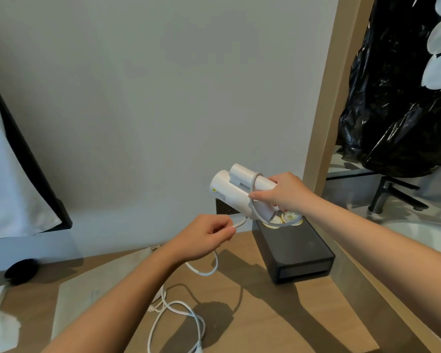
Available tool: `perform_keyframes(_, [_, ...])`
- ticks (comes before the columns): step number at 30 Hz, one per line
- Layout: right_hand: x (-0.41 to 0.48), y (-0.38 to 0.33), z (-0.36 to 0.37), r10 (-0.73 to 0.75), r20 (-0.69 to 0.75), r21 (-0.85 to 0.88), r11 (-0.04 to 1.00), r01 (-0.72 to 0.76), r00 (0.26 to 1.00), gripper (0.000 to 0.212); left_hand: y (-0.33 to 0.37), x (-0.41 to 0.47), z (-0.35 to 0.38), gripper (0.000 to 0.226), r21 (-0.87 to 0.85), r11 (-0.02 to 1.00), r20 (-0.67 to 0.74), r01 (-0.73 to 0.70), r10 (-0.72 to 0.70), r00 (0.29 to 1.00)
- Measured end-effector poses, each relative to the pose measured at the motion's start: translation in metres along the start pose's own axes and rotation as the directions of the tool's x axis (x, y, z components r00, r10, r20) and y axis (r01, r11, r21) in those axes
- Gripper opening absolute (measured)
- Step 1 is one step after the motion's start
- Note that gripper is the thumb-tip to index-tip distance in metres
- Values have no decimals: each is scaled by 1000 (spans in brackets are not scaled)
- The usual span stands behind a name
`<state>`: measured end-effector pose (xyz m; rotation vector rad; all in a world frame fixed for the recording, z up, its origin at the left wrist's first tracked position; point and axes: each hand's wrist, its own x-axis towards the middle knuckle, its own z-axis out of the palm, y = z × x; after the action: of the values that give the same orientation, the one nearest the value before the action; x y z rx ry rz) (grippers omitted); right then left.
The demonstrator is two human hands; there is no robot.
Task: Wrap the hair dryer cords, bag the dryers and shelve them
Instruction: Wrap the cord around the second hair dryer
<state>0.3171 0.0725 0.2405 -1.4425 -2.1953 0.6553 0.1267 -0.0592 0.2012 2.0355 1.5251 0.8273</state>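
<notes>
A white folded hair dryer (229, 192) is held in the air above the wooden counter by my right hand (283, 192), which grips its handle end. One loop of its white cord (252, 200) runs around the folded body. My left hand (204, 238) pinches the cord a little lower and to the left. The rest of the cord (178, 312) trails down onto the counter in loose curls. A beige cloth bag (97, 284) lies flat on the counter under my left forearm.
A black box (295, 250) with two round lidded items on top sits at the counter's back right. To the right are a black tap (382, 197), a sink rim and a mirror showing a black plastic bag (392, 98). A wall socket (224, 208) is behind the dryer.
</notes>
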Motion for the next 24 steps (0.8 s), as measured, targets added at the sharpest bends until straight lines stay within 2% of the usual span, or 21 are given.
perform_keyframes(2, [-1, -2, 3, -14, 14, -82, 997, 15, 1000, 47, 3, -1, -7, 29, 199, 977, 14, -72, 70, 997])
perform_keyframes(4, [-5, -5, 6, -35, 29, -159, 986, 39, 999, 48, 10, -2, -15, 30, 439, 884, 54, -161, 153, 987])
perform_keyframes(7, [-14, -12, 9, -68, 66, -224, 971, 81, 995, 43, 23, 1, -26, 28, 620, 751, 98, -228, 214, 972])
perform_keyframes(12, [-28, -23, 10, -163, 109, -380, 905, 193, 981, 43, 31, 6, -40, 24, 661, 720, 105, -214, 194, 975])
perform_keyframes(17, [-34, -23, 19, -241, 152, -514, 809, 284, 959, 36, 50, 14, -65, 23, 653, 718, 78, -242, 255, 964])
perform_keyframes(20, [-39, -17, 26, -261, 209, -537, 775, 333, 943, 35, 56, 18, -75, 27, 671, 697, 62, -255, 289, 955])
perform_keyframes(24, [-46, -15, 29, -314, 248, -547, 735, 400, 916, 46, 57, 21, -72, 25, 694, 662, 79, -283, 321, 944])
